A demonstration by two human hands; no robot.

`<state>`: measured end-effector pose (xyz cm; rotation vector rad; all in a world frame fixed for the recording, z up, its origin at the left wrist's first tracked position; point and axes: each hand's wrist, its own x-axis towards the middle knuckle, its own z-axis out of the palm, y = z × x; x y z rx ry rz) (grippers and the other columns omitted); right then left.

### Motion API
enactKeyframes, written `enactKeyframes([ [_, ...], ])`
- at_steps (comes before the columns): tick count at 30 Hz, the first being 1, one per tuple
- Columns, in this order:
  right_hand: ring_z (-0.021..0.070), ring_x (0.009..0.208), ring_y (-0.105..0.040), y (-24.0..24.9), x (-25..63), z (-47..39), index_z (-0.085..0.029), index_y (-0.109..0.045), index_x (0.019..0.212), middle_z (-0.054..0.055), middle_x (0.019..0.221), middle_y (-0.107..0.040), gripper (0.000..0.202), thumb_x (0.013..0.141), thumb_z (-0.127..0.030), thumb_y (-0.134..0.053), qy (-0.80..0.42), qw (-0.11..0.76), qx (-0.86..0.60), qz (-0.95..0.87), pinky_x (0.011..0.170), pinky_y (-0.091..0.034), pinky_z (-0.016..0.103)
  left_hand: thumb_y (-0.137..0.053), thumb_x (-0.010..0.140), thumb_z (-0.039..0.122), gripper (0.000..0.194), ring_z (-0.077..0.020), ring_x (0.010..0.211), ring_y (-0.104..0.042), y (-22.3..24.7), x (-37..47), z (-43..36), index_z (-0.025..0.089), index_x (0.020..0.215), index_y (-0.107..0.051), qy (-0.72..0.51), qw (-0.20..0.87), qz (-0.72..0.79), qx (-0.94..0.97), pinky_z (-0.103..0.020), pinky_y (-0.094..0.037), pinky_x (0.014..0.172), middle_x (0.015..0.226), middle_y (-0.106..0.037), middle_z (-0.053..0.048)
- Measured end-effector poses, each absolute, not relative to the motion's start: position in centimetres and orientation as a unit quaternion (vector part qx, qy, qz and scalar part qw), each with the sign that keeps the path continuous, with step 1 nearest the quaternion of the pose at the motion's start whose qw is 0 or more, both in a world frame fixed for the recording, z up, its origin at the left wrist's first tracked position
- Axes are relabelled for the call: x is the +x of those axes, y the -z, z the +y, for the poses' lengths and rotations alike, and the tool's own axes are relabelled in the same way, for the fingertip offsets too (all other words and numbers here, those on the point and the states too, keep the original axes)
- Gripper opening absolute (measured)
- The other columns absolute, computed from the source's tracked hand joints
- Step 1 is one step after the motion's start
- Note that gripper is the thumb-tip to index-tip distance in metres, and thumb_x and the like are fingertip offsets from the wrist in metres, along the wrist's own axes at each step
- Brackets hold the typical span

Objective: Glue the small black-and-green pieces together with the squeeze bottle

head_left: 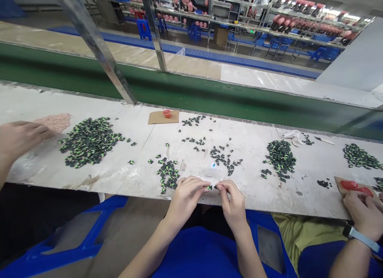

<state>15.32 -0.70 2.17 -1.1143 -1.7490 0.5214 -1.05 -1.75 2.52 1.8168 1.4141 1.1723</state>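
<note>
Left hand (187, 194) had a black-and-green piece (209, 187) pinched between thumb and fingertips. Right hand (231, 195) had a small dark piece (216, 187) pinched the same way. Both parts sat over the near edge of the bench (236, 200), close together; too small to tell if they touched. Just beyond the left hand, off to its left, was a loose cluster (167, 172) of black-and-green pieces, running almost to the near edge. Ahead of both hands, loose black parts (223, 155) lay scattered from mid-bench toward the far edge. Red cup (166, 113) stood on a cardboard sheet (154, 118) at the far edge. Farther left: big black-and-green heap (89, 140), then a pink pile (56, 122) with a co-worker's hand (26, 134) at its near side; couldn't tell whether that hand held anything. On the right: dense heap (281, 156) of black-and-green pieces at mid-bench, crumpled white cloth (293, 137) behind it near the far edge. Toward the right end, another person's hand with a watch (362, 234) on the wrist was at red items (348, 185) on a second cardboard piece (339, 184); exact grip unclear.
</note>
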Motion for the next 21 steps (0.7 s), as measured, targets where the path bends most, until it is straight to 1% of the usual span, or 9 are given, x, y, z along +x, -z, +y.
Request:
enactKeyframes([
  [4, 0.0162, 0.069, -0.063, -2.65, 15.23, -0.80, -0.020, -0.063, 0.081, 0.004, 0.073, -0.066, 0.020, 0.095, -0.025, -0.050, -0.230, 0.446, -0.454, -0.736, 0.060, -0.051, 0.027, -0.051, 0.093, 0.023, 0.019, -0.0186, 0.082, -0.067, -2.66, -0.86, -1.78, 0.024, 0.092, -0.070, -0.424, 0.247, 0.522, 0.698, -0.035, -0.042, 0.079, 0.084, -0.075, -0.001],
  [9, 0.0161, 0.069, -0.062, -2.95, 15.33, -0.77, -0.019, -0.063, 0.083, 0.004, 0.074, -0.067, 0.017, 0.095, -0.022, -0.051, -0.228, 0.420, -0.450, -0.754, 0.060, -0.050, 0.027, -0.052, 0.092, 0.020, 0.017, -0.0189, 0.082, -0.066, -2.51, -0.68, -1.55, 0.022, 0.092, -0.069, -0.437, 0.237, 0.514, 0.699, -0.035, -0.043, 0.077, 0.083, -0.075, -0.002],
  [13, 0.0166, 0.071, -0.062, -2.56, 15.02, -0.69, -0.020, -0.063, 0.084, 0.004, 0.075, -0.066, 0.016, 0.095, -0.022, -0.050, -0.213, 0.432, -0.457, -0.748, 0.061, -0.051, 0.028, -0.057, 0.088, 0.020, 0.014, -0.0189, 0.083, -0.067, -2.67, -0.77, -1.09, 0.022, 0.091, -0.070, -0.449, 0.287, 0.509, 0.676, -0.033, -0.049, 0.079, 0.085, -0.074, -0.003],
  [17, 0.0173, 0.073, -0.062, -2.23, 14.86, -0.41, -0.020, -0.064, 0.085, 0.005, 0.076, -0.067, 0.016, 0.094, -0.022, -0.051, -0.212, 0.440, -0.457, -0.744, 0.064, -0.052, 0.029, -0.059, 0.084, 0.019, 0.015, -0.0188, 0.087, -0.068, -2.80, -0.65, -0.81, 0.022, 0.091, -0.071, -0.452, 0.349, 0.518, 0.636, -0.031, -0.053, 0.079, 0.090, -0.073, -0.004],
  [21, 0.0168, 0.073, -0.064, -2.43, 15.23, -0.14, -0.019, -0.067, 0.084, 0.005, 0.078, -0.068, 0.015, 0.092, -0.024, -0.054, -0.292, 0.439, -0.466, -0.711, 0.062, -0.053, 0.027, -0.058, 0.084, 0.019, 0.014, -0.0185, 0.088, -0.068, -2.66, -0.31, -0.84, 0.022, 0.091, -0.070, -0.457, 0.357, 0.524, 0.623, -0.030, -0.054, 0.080, 0.091, -0.073, -0.004],
])
